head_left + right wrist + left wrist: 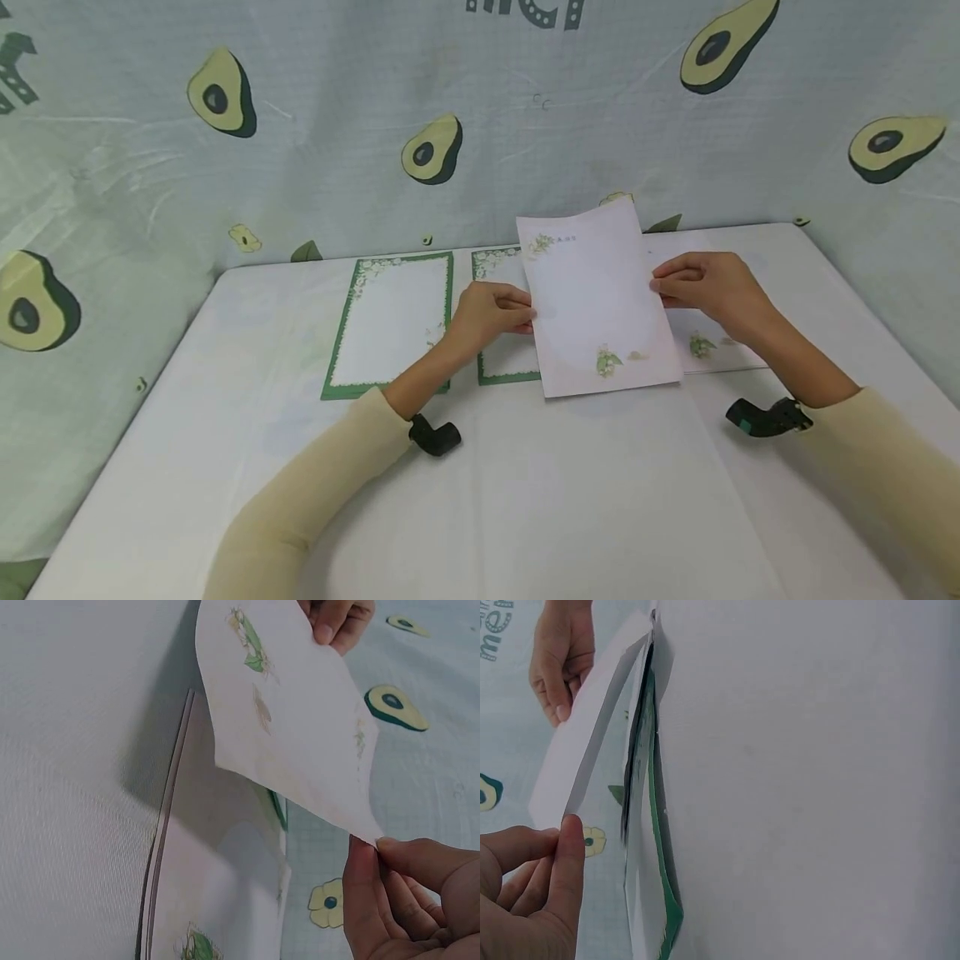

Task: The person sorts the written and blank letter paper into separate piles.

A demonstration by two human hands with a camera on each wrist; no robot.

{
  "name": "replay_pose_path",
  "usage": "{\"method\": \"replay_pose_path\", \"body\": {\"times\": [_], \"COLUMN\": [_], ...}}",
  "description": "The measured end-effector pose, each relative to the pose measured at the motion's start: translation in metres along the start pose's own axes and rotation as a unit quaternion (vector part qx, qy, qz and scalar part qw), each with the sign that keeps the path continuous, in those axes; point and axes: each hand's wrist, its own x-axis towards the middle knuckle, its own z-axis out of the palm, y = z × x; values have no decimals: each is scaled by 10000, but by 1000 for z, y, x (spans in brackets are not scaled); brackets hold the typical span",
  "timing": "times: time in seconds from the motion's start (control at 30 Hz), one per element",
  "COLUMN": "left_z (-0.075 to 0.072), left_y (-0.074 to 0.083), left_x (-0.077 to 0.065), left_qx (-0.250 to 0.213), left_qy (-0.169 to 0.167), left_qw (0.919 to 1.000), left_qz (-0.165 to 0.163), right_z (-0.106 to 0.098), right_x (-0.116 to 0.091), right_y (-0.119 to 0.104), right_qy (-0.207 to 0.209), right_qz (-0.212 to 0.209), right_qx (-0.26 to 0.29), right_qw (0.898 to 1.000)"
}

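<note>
Between both hands a pale pink sheet of paper (592, 308) with small green plant prints is held up off the table. My left hand (491, 318) pinches its left edge between thumb and fingers. On the opposite edge my right hand (708, 287) pinches it near the corner seen in the right wrist view, where the sheet (300, 697) bows slightly. Beneath it at the right lies a stack of matching pink paper (720, 342). Partly covered by the raised sheet is a green-bordered sheet (510, 358) in the middle.
Another green-bordered sheet stack (393, 321) lies at the left on the white-covered table (480, 500). Behind the table hangs a pale curtain (322, 150) printed with avocados. Each wrist wears a black camera, such as the left one (435, 437).
</note>
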Motion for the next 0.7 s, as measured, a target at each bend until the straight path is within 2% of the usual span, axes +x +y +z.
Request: {"method": "replay_pose_path", "body": {"times": [0.33, 0.7], "left_z": [19, 31], "left_y": [6, 8], "left_x": [11, 23], "left_qx": [-542, -609], "left_qy": [-168, -169], "left_qw": [9984, 9980], "left_qz": [75, 71], "right_z": [-16, -31], "right_x": [0, 4], "right_y": [7, 9], "right_qy": [153, 238], "right_qz": [-110, -77], "right_qx": [-42, -303], "right_qw": [9998, 9992]}}
